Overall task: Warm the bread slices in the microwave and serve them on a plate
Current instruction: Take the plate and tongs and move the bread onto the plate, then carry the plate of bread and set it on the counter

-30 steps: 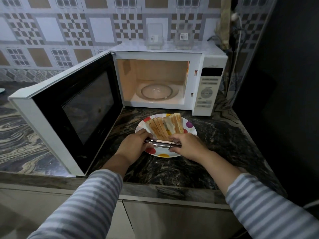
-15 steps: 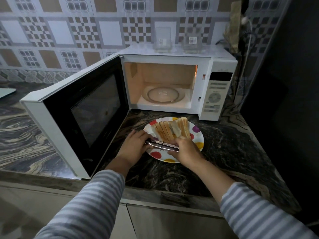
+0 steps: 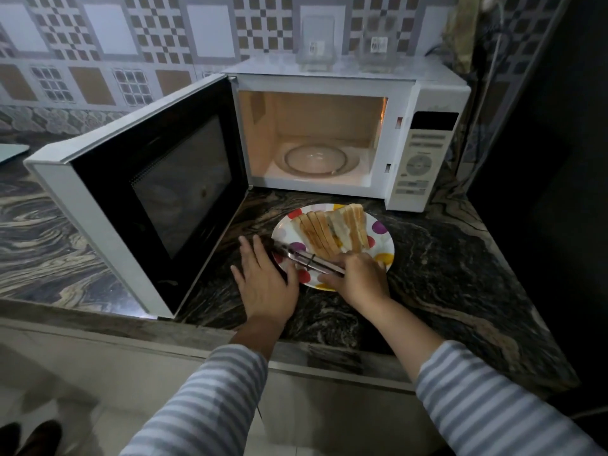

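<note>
On the dark marbled counter [image 3: 444,264], at the centre of the view, a white plate with coloured dots [image 3: 381,240] was set just in front of the microwave [image 3: 358,126]. Bread slices [image 3: 332,230] were stacked leaning on the plate, their crusts turned upward, toward 12 o'clock from the hands. Metal tongs [image 3: 309,258] were laid across the plate's near edge, running from 10 o'clock to 4 o'clock. The tongs were gripped at their right end by the right hand [image 3: 358,278], whose fingers were curled around the handle. The left hand [image 3: 266,278] was held flat with its fingers straight and spread, placed at 9 o'clock from the plate, its thumb side beside the tongs' far tip; whether that tip was touched could not be told. The microwave door [image 3: 158,189] was swung fully open toward 9 o'clock, and the lit cavity with the glass turntable [image 3: 317,159] was exposed at 12 o'clock. Two clear containers [image 3: 316,44] were seen on top of the microwave. Striped sleeves [image 3: 204,403] were worn on both arms.
</note>
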The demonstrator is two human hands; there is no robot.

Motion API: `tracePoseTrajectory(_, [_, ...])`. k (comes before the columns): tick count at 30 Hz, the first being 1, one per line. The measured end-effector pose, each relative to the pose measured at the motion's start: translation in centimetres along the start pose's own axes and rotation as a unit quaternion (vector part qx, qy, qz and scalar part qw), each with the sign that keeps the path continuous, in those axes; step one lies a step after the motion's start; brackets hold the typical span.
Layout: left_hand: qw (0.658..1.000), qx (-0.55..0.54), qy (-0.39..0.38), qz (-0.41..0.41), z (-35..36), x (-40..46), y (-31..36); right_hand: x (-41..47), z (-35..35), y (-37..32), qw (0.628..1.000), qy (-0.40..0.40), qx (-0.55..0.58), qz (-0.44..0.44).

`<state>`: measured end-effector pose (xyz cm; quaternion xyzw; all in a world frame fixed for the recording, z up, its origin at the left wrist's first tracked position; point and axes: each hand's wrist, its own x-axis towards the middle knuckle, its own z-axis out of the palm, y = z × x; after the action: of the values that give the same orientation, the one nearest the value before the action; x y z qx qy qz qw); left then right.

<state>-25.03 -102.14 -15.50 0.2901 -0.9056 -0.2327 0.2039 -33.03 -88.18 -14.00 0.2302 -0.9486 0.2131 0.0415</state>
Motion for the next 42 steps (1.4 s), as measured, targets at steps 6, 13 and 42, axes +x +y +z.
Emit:
tracePoseTrajectory(6, [0.992,0.065,-0.11,-0.011,0.4,-0.9,0.8,0.7,-1.7,2.5,0.994,0.073,0.057,0.055])
tracePoseTrajectory(13, [0.982,0.094,-0.162,0.01,0.4,0.8,0.6,4.1,-2.6,6.9,0.989,0.025,0.034,0.142])
tracePoseTrajectory(42, [0.864,-0.469,-0.178,-0.049,-2.4,3.0,0.1,0.3,-4.2,6.5,0.802,-0.092,0.533,0.254])
